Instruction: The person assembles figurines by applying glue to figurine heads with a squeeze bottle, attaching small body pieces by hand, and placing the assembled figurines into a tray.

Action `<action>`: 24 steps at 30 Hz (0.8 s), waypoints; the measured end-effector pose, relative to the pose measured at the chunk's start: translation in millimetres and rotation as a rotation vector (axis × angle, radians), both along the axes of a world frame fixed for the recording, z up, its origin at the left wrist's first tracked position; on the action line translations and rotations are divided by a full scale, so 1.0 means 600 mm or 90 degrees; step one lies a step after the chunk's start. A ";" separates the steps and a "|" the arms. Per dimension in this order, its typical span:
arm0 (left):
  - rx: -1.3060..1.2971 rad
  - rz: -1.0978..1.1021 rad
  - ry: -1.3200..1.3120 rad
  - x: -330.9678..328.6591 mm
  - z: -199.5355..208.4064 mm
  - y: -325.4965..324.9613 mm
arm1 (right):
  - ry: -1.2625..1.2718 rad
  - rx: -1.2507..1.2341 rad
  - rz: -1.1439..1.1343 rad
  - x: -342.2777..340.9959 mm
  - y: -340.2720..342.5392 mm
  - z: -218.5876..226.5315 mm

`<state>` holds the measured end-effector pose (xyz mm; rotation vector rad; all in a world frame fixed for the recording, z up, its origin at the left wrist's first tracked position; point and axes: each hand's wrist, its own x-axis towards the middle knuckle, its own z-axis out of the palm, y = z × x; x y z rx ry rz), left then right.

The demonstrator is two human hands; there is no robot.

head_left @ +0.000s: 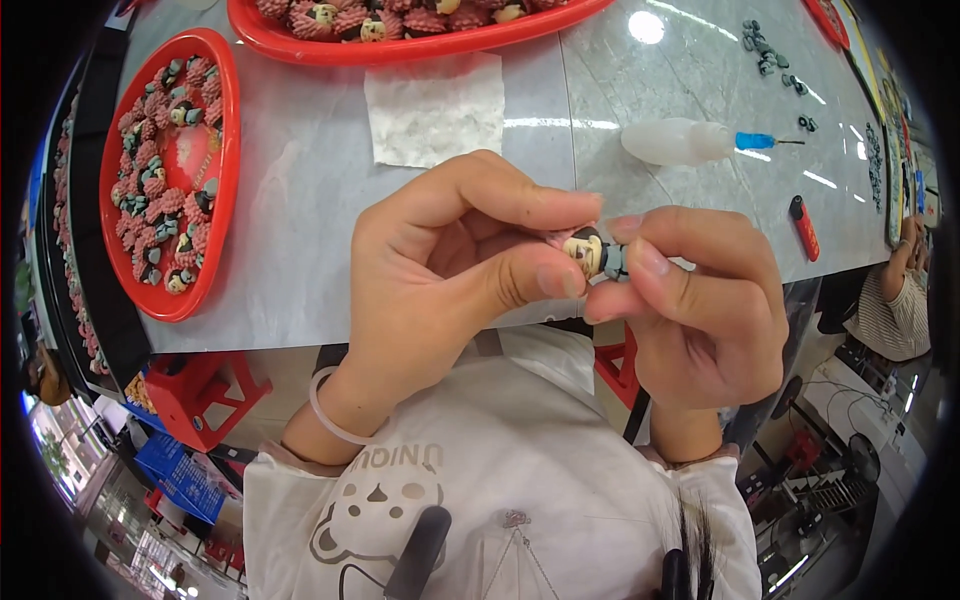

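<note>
Close in front of my body, both hands meet at a small figurine (584, 250) with a pale face, dark hair and a grey-green body. My left hand (450, 250) pinches the head end between thumb and fingers; a bit of pink shows behind the head. With thumb and index finger, my right hand (700, 290) grips the grey-green body end. Beyond my right hand, a white squeeze bottle (675, 142) with a blue needle tip lies on its side. A crumpled white paper sheet (436, 110) lies beyond my left hand.
At the left, a red oval tray (232, 150) holds pink and grey-green figurines. Another red tray (420, 52) with similar pieces stands at the far edge. Small grey-green parts (765, 50) and a red-and-black tube (804, 228) lie at the right. A person (895, 300) sits far right.
</note>
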<state>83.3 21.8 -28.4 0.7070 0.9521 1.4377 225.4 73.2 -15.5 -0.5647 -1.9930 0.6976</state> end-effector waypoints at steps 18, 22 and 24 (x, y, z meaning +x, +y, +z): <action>-0.014 -0.015 -0.038 0.002 -0.003 0.000 | -0.006 -0.071 0.037 0.010 0.000 0.012; 0.018 0.001 -0.084 0.014 0.003 -0.002 | -0.065 0.032 0.043 0.003 0.005 0.013; 0.034 -0.010 -0.093 0.004 0.003 -0.005 | -0.084 0.078 0.039 0.001 0.006 0.015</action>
